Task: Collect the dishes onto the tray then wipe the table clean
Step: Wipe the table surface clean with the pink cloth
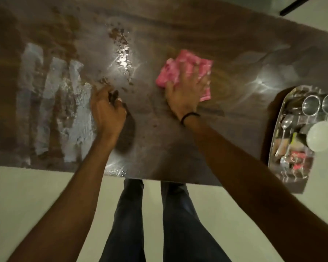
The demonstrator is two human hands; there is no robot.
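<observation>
Right hand [186, 91]: palm down, fingers spread, pressed flat on crumpled pink cloth [180, 67]; forearm stretched toward 11 o'clock.
Left hand [108, 108]: knuckles up, fingers curled over dark glossy table [178, 138]; whether pinching anything, cannot tell.
Cloth soft, wrinkled, roughly square, at 1 o'clock from table centre; no clear long axis.
Brown crumbs [121, 37] at 11 o'clock, pale wet streaks [51, 103] at 9.
Oval shiny steel tray [273, 144] at 3 o'clock edge, long axis 12-to-6, holding two steel cups [311, 106], round white bowl [320, 136], spoon [287, 121].
</observation>
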